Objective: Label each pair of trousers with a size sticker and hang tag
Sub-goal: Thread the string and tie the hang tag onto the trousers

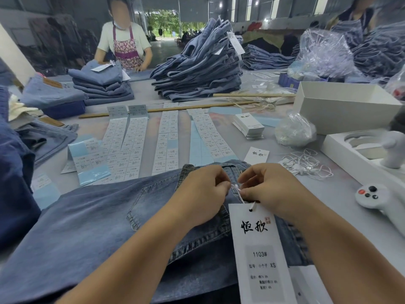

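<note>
Hands [235, 187] on tag string [237, 191]

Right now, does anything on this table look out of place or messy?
Two things stand out. A white game-style controller with coloured buttons lies at the right edge among the labelling supplies. Loose white tag strings sprawl tangled beside it. The long white sticker sheets lie fairly straight.

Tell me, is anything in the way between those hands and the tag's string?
Nothing visible: the left hand and right hand already pinch the white string of the hang tag over the jeans.
</note>
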Demonstrator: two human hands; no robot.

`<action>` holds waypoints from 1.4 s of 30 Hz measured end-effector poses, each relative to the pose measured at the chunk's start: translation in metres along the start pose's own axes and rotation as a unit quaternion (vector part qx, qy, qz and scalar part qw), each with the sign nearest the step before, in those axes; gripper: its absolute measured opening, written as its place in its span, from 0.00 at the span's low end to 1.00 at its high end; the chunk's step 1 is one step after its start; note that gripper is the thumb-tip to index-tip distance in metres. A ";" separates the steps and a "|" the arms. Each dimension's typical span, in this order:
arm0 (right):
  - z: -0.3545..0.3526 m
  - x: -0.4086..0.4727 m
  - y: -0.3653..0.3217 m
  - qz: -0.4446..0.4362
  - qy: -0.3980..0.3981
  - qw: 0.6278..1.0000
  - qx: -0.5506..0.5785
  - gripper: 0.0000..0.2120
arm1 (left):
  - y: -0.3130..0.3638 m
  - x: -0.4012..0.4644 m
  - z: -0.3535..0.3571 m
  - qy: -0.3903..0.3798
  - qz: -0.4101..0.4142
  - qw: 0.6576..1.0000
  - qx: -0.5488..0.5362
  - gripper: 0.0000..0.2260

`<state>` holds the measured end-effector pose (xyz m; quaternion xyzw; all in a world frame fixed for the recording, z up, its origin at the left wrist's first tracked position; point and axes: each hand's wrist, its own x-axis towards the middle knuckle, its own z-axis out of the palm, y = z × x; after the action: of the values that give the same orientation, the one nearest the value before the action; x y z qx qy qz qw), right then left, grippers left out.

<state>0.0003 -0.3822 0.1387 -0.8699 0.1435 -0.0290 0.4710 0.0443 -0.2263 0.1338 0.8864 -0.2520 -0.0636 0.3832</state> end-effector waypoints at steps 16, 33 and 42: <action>-0.008 -0.013 -0.016 -0.075 0.031 0.930 0.359 0.11 | 0.027 0.001 -0.001 0.031 -0.135 0.864 -0.484 0.05; -0.003 -0.014 -0.010 -0.137 0.056 0.934 0.324 0.09 | 0.024 -0.012 0.005 0.106 0.061 0.929 -0.348 0.04; 0.000 -0.021 -0.014 -0.161 0.073 0.951 0.255 0.08 | 0.024 -0.012 0.010 0.166 0.077 0.944 -0.275 0.08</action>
<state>-0.0172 -0.3694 0.1521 -0.7277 0.0231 -0.2032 0.6547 0.0218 -0.2404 0.1429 0.7224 -0.2248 0.0477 0.6522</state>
